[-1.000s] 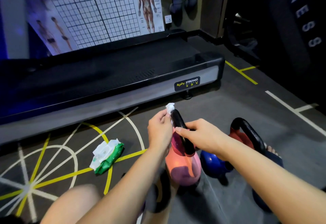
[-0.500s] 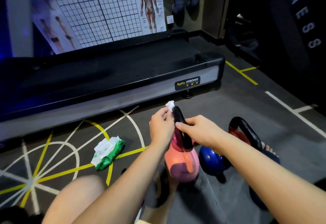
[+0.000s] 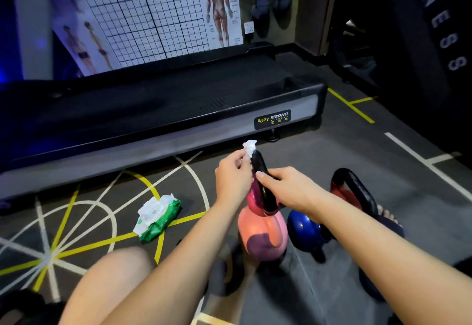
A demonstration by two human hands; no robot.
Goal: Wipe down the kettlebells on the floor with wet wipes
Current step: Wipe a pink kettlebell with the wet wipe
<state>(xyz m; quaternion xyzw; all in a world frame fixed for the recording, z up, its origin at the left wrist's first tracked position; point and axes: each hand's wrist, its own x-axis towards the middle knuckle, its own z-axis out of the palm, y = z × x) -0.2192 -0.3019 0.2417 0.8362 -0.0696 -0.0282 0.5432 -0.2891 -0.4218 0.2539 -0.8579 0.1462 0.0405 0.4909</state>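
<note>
We've got the pink kettlebell [image 3: 263, 232] upright between our forearms, black handle [image 3: 263, 184] running away from us — right hand [image 3: 288, 189] grips it, left hand [image 3: 233, 179] pinches the wipe [image 3: 249, 147] at its far end.

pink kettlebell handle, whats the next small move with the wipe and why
Probably slide the wet wipe down the black handle toward the body of the pink kettlebell. The left hand pinches the wipe at the handle's top end, the right hand grips the handle lower and steadies it, so the stretch below the wipe looks like the next part to clean.
</note>
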